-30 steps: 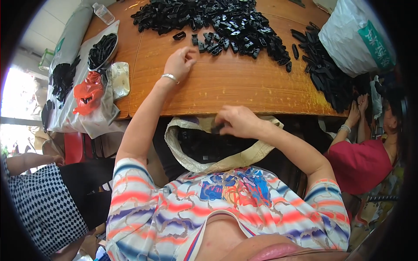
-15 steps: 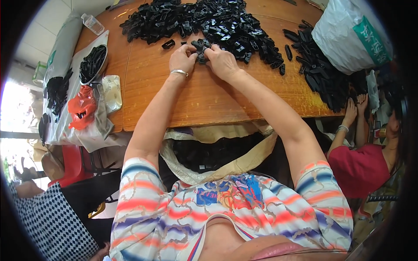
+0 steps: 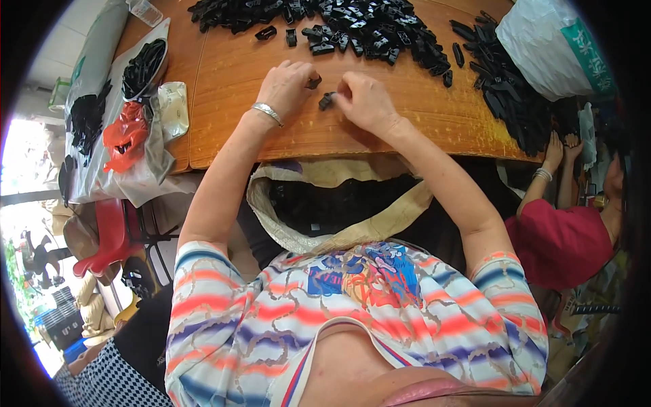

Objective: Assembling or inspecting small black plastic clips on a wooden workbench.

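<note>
The heaped pieces (image 3: 380,30) look like glossy plastic, the tabletop (image 3: 227,102) shiny wood (scuffed in places).

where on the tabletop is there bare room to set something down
Bare wood shows between the left hand and the yellowish packet, and between the right hand and the long black parts. The far side is crowded by heaped black pieces.

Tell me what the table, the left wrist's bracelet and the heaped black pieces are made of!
Table: varnished wood or veneer, perhaps; brown, shiny, worn in patches. Bracelet: probably polished metal; silvery, glinting. Black pieces: likely hard, glossy plastic; crisp shapes, bright highlights.
</note>
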A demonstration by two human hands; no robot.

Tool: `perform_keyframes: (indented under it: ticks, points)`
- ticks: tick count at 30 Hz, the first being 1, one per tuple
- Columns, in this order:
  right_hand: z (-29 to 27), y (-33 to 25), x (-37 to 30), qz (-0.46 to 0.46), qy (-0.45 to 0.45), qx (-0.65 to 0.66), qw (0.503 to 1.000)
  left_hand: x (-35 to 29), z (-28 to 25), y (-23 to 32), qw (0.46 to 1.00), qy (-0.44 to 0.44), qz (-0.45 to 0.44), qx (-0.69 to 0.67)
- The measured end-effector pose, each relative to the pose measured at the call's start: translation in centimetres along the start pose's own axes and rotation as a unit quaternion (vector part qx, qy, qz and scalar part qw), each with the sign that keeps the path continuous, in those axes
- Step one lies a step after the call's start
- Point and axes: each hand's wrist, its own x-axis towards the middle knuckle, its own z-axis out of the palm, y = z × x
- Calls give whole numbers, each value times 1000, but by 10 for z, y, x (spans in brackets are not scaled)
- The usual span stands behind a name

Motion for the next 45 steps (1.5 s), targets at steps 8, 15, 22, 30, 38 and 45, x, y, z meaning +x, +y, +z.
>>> perform_keyframes:
  ticks: [8, 15, 22, 30, 38, 45]
  points:
    - [3, 10, 5, -194, -16, -78, 978, -27, 7, -8, 988, 45, -137, -53]
    - [6, 17, 14, -115, -24, -68, 991, -31, 19, -13, 986, 61, -137, -72]
    - [3, 14, 4, -103, 12, -118, 988, -28, 19, -11, 982, 67, -154, -86]
    - [13, -6, 24, -147, 90, -45, 984, -30, 22, -15, 984, 80, -140, -73]
    - [16, -4, 41, -136, 17, -133, 982, -22, 14, -20, 975, 29, -163, -148]
    - [20, -4, 29, -139, 15, -116, 983, -9, 10, -11, 966, -65, -227, -105]
